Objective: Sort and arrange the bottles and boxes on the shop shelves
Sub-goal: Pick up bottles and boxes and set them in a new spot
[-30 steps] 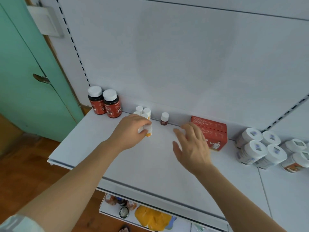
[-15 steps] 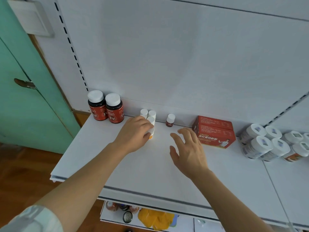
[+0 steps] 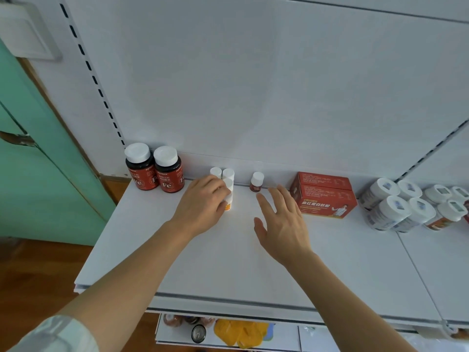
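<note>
My left hand (image 3: 203,207) grips a small white bottle with an orange base (image 3: 229,196), standing on the white shelf (image 3: 228,262). Two more small white-capped bottles (image 3: 222,173) stand just behind it by the back wall. My right hand (image 3: 281,224) hovers open over the shelf, fingers spread, holding nothing. A tiny red bottle with a white cap (image 3: 256,182) stands just beyond its fingertips. Two dark bottles with red Fe labels (image 3: 154,171) stand at the back left. A red box (image 3: 324,194) lies to the right of my right hand.
Several white-capped jars (image 3: 411,207) crowd the shelf's right end, across a seam between shelf panels. A green door (image 3: 33,161) is at left, beyond the shelf's left edge. A lower shelf (image 3: 228,334) holds a can and a yellow packet.
My left hand has slid the small white bottle back close to the two behind it. My right hand stays open, shifted slightly toward the tiny red bottle. The camera has tilted a little.
</note>
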